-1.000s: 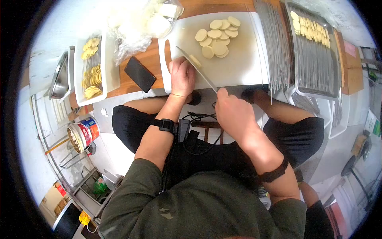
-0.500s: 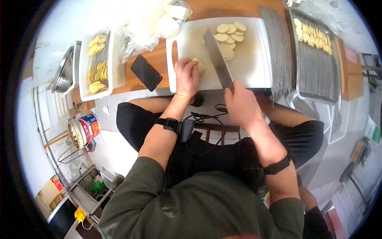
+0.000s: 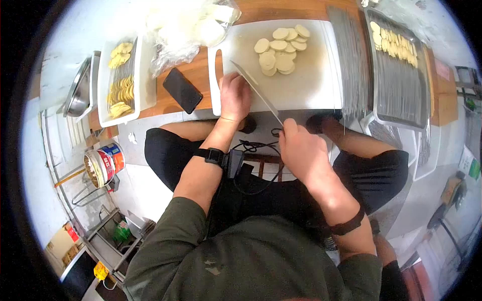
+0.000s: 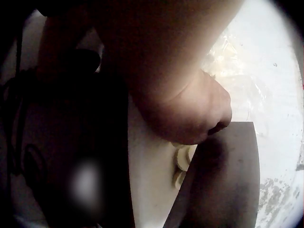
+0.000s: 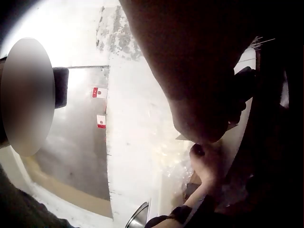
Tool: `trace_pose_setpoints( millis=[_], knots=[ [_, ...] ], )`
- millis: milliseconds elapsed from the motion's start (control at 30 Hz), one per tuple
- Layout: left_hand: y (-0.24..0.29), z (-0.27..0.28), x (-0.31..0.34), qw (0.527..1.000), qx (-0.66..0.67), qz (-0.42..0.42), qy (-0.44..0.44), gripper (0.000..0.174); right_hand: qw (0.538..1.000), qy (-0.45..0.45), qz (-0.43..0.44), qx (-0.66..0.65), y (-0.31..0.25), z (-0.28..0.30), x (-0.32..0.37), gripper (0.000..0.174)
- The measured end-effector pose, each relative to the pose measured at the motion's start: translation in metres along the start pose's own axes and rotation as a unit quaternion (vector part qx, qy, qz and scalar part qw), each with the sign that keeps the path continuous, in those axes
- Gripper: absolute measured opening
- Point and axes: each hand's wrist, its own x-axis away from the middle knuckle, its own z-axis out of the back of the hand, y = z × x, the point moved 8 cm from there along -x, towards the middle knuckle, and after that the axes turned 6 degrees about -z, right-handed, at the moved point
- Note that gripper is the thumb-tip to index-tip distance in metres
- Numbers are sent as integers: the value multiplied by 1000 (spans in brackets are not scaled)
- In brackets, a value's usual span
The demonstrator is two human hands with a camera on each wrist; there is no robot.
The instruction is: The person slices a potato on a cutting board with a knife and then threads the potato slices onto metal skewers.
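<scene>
On the white cutting board my left hand rests with curled fingers over a pale vegetable piece, which the head view mostly hides. My right hand grips the handle of a long knife. The blade runs on edge from the board's near rim up along the right side of my left fingers. A pile of round pale slices lies at the far side of the board. In the left wrist view the dark blade stands right beside my fingers.
A black phone lies left of the board, with a plastic bag behind it. A white tray of skewered slices and a metal bowl sit far left. Loose skewers and a metal tray sit to the right.
Half a second ago the blade lay flat, reaching toward the slice pile. It has turned back on edge beside my left fingers, and my right hand has drawn toward my body.
</scene>
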Motion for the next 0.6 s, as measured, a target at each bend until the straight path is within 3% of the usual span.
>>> trace_pose_setpoints(
  millis=[600],
  knots=[
    [1, -1, -1, 1000, -6, -9, 12, 23, 999, -31, 19, 26, -3, -2, -5, 10]
  ],
)
